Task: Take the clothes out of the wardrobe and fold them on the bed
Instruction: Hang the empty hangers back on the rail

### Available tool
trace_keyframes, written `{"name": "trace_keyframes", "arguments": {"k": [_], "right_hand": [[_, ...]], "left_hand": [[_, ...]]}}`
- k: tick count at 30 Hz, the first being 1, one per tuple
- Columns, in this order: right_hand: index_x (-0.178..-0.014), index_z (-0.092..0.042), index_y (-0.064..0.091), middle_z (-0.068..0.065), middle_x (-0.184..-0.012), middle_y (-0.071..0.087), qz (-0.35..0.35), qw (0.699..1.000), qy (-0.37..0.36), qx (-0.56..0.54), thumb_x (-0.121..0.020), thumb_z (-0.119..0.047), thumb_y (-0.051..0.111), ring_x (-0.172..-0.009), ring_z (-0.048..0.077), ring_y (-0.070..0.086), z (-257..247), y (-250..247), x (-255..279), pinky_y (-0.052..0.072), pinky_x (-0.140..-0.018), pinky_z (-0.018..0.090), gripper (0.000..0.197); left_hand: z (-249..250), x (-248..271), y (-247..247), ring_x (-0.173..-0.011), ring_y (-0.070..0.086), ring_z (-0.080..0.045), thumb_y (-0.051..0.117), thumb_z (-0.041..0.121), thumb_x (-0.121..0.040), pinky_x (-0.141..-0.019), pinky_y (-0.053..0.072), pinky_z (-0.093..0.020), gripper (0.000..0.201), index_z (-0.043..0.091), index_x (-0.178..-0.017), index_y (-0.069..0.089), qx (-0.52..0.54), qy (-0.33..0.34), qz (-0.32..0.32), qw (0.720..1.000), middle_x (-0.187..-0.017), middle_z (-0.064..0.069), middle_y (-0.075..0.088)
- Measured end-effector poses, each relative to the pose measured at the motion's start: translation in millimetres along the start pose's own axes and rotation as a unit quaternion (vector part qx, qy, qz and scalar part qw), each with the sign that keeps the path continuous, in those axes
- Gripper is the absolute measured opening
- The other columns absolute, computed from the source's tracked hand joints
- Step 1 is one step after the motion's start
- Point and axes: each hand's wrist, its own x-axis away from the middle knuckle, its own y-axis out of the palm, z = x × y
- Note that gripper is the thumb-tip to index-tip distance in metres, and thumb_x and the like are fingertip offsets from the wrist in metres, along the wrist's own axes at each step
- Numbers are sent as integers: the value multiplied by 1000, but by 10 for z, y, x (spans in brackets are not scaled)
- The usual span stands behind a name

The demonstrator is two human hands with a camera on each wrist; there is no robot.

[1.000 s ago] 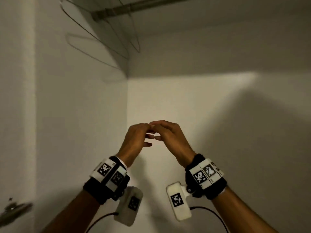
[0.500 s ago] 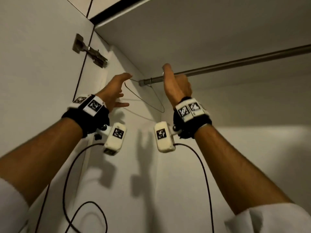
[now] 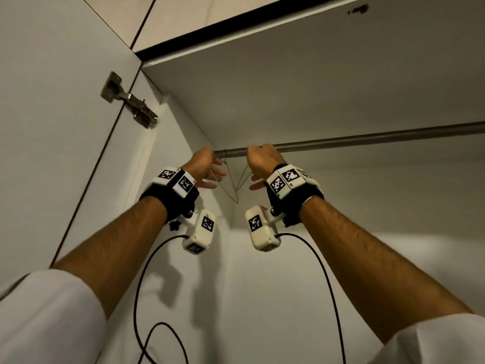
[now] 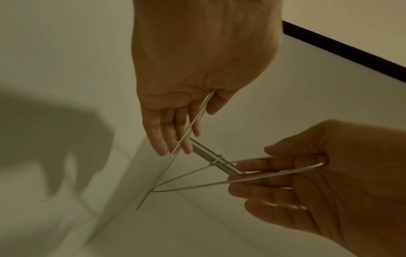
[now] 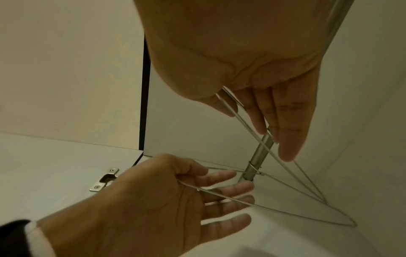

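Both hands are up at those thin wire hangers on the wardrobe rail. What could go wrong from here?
1. The left hand and right hand each pinch a wire hanger; the wires cross near the rail, so they may tangle when lifted.
2. A hook is still looped on the rail's end, close to the side wall; pulling sideways could snag it or scrape the panel.
3. No clothes show on these hangers, so the effort may be wasted.
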Motion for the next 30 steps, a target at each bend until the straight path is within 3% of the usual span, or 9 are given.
{"name": "trace_keyframes", "arguments": {"k": [3, 6, 8, 12, 17, 20, 23, 27, 30], "right_hand": [[-79, -12, 46, 15, -99, 66, 38, 998, -37, 26, -102, -35, 44, -94, 37, 69, -14, -24, 11, 60, -86, 53, 33], [-81, -16, 52, 15, -99, 68, 44, 997, -51, 33, -96, -38, 46, -91, 37, 69, -11, -69, 21, 60, -84, 53, 28], [-89, -12, 59, 16, -102, 68, 38, 998, -49, 11, -92, -39, 44, -91, 36, 69, -28, -117, 66, 63, -78, 51, 30], [-101, -6, 63, 15, -105, 69, 34, 997, -44, -52, -99, -27, 44, -91, 31, 70, -1, -206, 269, 65, -73, 46, 28], [-73, -17, 65, 5, -85, 72, 65, 992, -56, -94, -71, -37, 44, -90, 31, 70, 378, -350, 828, 59, -89, 56, 29], [-84, -6, 74, 15, -86, 76, 74, 987, -39, -136, -80, -28, 48, -88, 31, 72, 869, -470, 1268, 60, -84, 53, 35], [-99, 11, 64, 30, -94, 69, 80, 976, 2, -203, -90, -17, 48, -81, 29, 64, 1432, -647, 1787, 50, -76, 43, 34], [-113, -6, 75, 5, -84, 77, 69, 950, 131, -275, -107, -24, 45, -78, 18, 74, 2088, -1072, 2622, 54, -75, 31, 36], [-115, -11, 75, 8, -98, 79, 77, 929, 213, -292, -108, -26, 40, -91, 22, 76, 2541, -1369, 3250, 54, -78, 33, 39]], "left_hand": [[27, 7, 150, -80, 61, -24, 36, 14, -100, -56, 42, -24, 29, 3, -109, 61, -21, 63, 30, 997, -99, -13, 68], [-51, -5, 246, -92, 67, -24, 32, 32, -100, -70, 52, -31, 42, 8, -118, 61, -100, 143, 29, 984, -110, -10, 69], [-86, 58, 304, -92, 65, -24, 28, 37, -99, -81, 54, -39, 43, 12, -109, 61, -183, 204, 11, 962, -105, -11, 67], [-90, 482, 525, -73, 57, -6, 29, 32, -102, -66, 47, -30, 33, 24, -82, 53, -236, 332, -32, 913, -86, -2, 62], [-223, 1089, 772, -81, 62, -26, 34, 31, -89, -72, 54, -46, 33, 13, -88, 62, -240, 363, -43, 899, -89, -6, 66], [-412, 1487, 1001, -88, 63, -25, 33, 27, -97, -78, 52, -41, 30, 16, -93, 61, -273, 336, -60, 900, -100, -6, 67], [-763, 1913, 1336, -98, 61, -29, 37, 23, -103, -82, 46, -39, 26, 11, -114, 57, -336, 310, -108, 883, -119, -11, 58], [-1304, 2554, 1839, -93, 57, -30, 43, 23, -97, -76, 40, -39, 25, 9, -113, 56, -397, 327, -206, 832, -115, -12, 55], [-1669, 3008, 2260, -88, 54, -27, 41, 25, -94, -77, 38, -38, 28, 9, -110, 59, -447, 354, -291, 768, -111, -11, 56]]}}
